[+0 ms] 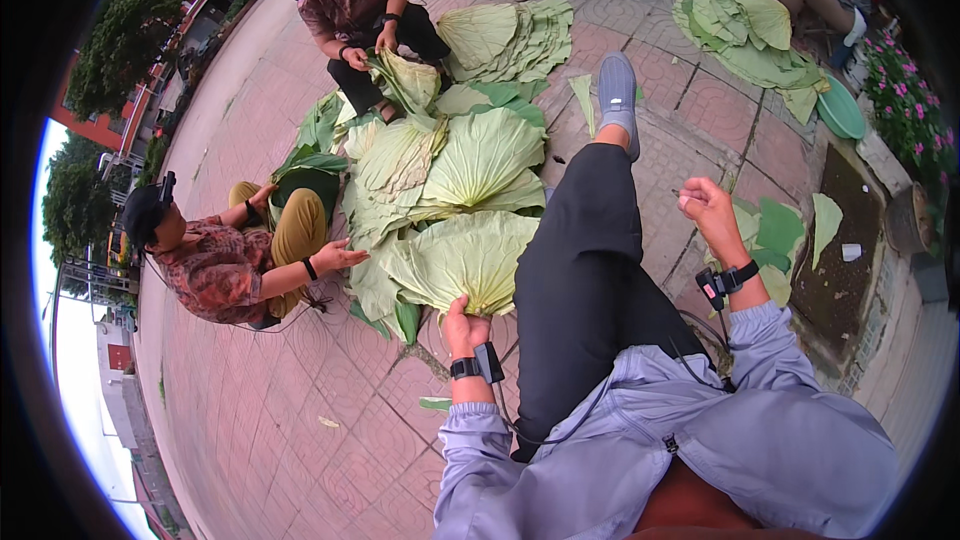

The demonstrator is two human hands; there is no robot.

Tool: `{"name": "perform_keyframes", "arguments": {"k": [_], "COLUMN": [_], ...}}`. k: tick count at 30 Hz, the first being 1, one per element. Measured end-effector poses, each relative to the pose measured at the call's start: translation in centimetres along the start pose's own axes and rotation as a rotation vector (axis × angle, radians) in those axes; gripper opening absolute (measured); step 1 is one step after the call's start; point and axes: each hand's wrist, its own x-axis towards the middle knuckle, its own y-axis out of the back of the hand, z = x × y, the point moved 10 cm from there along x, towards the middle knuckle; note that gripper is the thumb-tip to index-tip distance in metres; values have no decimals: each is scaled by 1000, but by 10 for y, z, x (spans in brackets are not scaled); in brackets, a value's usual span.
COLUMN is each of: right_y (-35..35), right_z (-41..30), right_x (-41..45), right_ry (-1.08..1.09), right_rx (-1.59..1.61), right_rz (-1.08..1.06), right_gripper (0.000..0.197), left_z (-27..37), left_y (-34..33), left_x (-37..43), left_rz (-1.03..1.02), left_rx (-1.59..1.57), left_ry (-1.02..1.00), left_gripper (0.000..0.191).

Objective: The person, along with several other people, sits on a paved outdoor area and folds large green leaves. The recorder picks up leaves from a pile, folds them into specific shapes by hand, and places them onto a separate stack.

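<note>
My left hand (pixel 466 328) grips the near edge of a large pale-green lotus leaf (pixel 457 255) by its centre, with the thumb on top. The leaf lies folded into a fan shape on the near end of a wide pile of similar leaves. Beyond it another fan-shaped leaf (pixel 487 157) shows its spreading veins. Away from the pile, to the right of my knee, my right hand (pixel 705 206) is raised with curled fingers; a small dark thing sticks out at the fingertips, too small to name. Both wrists bear strapped devices with cables.
A person in a cap (pixel 202 262) squats left of the pile; another (pixel 360 22) handles leaves beyond it. More leaf stacks (pixel 510 37) (pixel 750 37) lie farther off. Cut leaf pieces (pixel 776 232), a green basin (pixel 841 109) and pink flowers (pixel 904 90) are at the right.
</note>
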Motion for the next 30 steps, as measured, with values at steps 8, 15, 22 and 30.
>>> {"name": "perform_keyframes", "arguments": {"k": [8, 15, 22, 30], "right_y": [-8, -9, -12, -14], "right_z": [32, 54, 65, 75], "right_x": [-26, -34, -38, -60], "right_ry": [-141, -206, -203, -117], "right_rx": [105, 91, 61, -157], "right_rz": [-51, -63, -109, -126], "right_gripper": [31, 30, 28, 32], "left_z": [-32, -16, 61, 18], "left_y": [69, 59, -18, -53], "left_x": [-13, -19, -24, -11], "left_rz": [79, 127, 15, -107], "left_rx": [-45, -37, -56, 23], "left_ry": [85, 55, -194, 106], "left_gripper": [27, 24, 31, 44]}}
